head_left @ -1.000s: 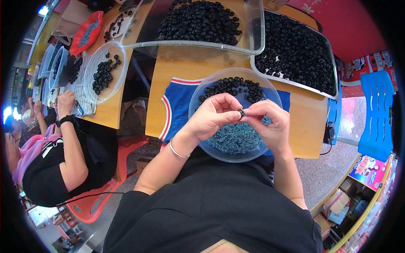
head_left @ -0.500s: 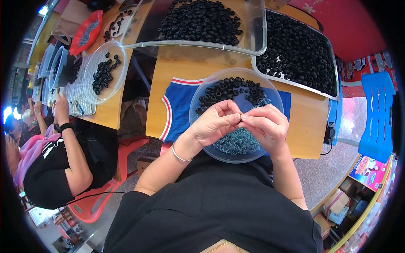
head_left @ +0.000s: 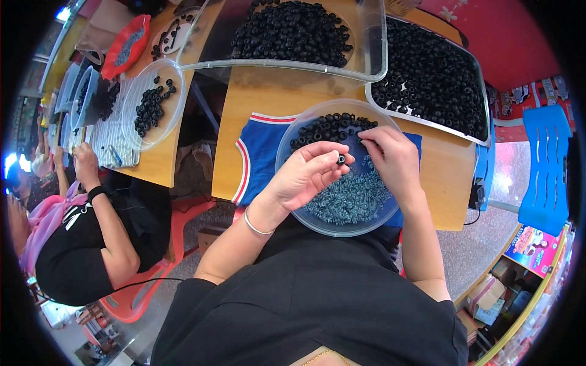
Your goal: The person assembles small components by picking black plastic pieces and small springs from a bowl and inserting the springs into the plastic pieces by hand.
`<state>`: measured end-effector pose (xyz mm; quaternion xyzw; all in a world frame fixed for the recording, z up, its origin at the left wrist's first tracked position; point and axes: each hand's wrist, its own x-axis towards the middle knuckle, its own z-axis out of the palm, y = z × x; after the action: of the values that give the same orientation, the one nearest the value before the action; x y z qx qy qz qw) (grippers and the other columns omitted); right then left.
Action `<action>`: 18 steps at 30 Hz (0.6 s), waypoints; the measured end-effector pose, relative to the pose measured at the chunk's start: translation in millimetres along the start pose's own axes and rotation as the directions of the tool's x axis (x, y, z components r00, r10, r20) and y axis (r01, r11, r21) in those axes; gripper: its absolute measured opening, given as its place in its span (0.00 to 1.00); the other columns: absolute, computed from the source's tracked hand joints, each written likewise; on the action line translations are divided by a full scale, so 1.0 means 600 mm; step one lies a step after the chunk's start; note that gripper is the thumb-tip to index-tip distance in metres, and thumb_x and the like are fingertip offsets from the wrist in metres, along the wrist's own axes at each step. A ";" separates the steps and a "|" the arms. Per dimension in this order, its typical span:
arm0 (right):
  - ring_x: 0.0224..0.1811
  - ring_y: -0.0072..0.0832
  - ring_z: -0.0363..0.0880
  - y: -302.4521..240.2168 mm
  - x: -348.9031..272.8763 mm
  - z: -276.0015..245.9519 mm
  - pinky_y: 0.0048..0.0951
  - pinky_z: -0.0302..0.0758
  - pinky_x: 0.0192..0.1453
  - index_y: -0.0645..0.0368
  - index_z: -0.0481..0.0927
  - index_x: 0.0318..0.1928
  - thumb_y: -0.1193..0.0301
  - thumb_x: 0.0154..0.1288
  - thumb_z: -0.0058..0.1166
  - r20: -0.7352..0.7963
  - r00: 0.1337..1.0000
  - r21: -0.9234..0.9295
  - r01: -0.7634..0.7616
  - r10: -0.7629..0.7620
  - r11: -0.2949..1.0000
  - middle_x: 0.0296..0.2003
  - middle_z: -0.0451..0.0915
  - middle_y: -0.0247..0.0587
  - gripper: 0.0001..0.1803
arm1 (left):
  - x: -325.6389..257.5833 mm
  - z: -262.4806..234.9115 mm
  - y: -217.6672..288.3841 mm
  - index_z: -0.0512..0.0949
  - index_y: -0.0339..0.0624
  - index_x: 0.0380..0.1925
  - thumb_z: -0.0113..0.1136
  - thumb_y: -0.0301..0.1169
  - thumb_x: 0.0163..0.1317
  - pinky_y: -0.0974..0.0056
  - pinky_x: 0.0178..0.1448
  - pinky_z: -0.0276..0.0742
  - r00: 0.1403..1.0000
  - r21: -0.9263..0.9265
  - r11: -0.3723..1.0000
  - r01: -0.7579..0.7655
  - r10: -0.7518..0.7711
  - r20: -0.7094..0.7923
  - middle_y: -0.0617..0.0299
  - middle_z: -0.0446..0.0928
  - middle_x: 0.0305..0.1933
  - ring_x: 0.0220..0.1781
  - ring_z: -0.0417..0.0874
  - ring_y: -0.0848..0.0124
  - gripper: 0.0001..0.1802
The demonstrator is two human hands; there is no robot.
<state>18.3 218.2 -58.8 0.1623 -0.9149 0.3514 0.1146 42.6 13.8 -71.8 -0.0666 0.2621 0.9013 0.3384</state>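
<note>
A round translucent tub (head_left: pixel 343 232) sits in front of me. Black ring-shaped pieces (head_left: pixel 326 126) are heaped along its far side, and small clear grey-blue pieces (head_left: pixel 351 198) fill the near side. Above the tub, my left hand (head_left: pixel 308 175) pinches one black ring piece (head_left: pixel 341 160) between thumb and fingertips; its hole faces up and looks pale inside. My right hand (head_left: pixel 394 161) reaches to the far right of the tub among the black pieces. Its fingertips are pressed together near a dark piece, partly hidden by the fingers.
Under the tub lies a blue cloth (head_left: pixel 259 149) with red and white trim. Beyond stand a clear bin (head_left: pixel 281 64) and a tray (head_left: pixel 421 124), both heaped with black pieces. At the left table a co-worker's hand (head_left: pixel 85 161) works near a clear round dish (head_left: pixel 174 122).
My hands, earlier together over the tub, have parted. The right moved up and away to the black pieces; the left turned, showing the black ring piece it holds.
</note>
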 end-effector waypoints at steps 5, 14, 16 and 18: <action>0.39 0.35 0.79 0.005 0.002 0.013 0.34 0.77 0.41 0.54 0.82 0.34 0.74 0.55 0.57 0.196 0.976 -0.206 0.137 -0.096 0.969 0.34 0.80 0.34 0.05 | -0.004 -0.003 -0.003 0.78 0.37 0.48 0.60 0.26 0.63 0.72 0.49 0.81 0.995 0.086 0.992 -0.095 0.096 -0.014 0.54 0.81 0.45 0.44 0.83 0.73 0.13; 0.34 0.32 0.80 -0.023 0.000 -0.007 0.29 0.76 0.36 0.59 0.81 0.37 0.78 0.55 0.60 0.138 0.990 0.189 -0.040 0.014 0.981 0.34 0.79 0.40 0.07 | -0.007 0.002 0.003 0.78 0.36 0.48 0.59 0.25 0.64 0.72 0.50 0.80 0.995 0.180 0.978 -0.104 0.102 0.024 0.54 0.81 0.45 0.44 0.83 0.74 0.13; 0.32 0.28 0.80 -0.031 -0.004 -0.017 0.25 0.75 0.34 0.61 0.82 0.39 0.80 0.56 0.60 0.081 0.995 0.334 -0.081 0.057 0.939 0.33 0.80 0.39 0.09 | -0.005 0.000 0.002 0.78 0.36 0.48 0.58 0.26 0.65 0.72 0.50 0.80 0.991 0.178 0.975 -0.130 0.123 0.050 0.54 0.81 0.46 0.44 0.83 0.74 0.12; 0.33 0.26 0.80 -0.031 -0.010 -0.024 0.23 0.75 0.34 0.60 0.83 0.40 0.81 0.56 0.60 0.053 0.998 0.357 -0.060 0.043 0.932 0.33 0.80 0.38 0.10 | -0.002 -0.002 0.001 0.78 0.36 0.48 0.57 0.26 0.66 0.72 0.51 0.80 0.987 0.176 0.972 -0.155 0.143 0.077 0.54 0.81 0.46 0.44 0.82 0.74 0.12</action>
<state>32.4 216.3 -38.7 0.1643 -0.8418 0.5114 0.0535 43.2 12.2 -72.2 0.0132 0.3366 0.8981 0.2826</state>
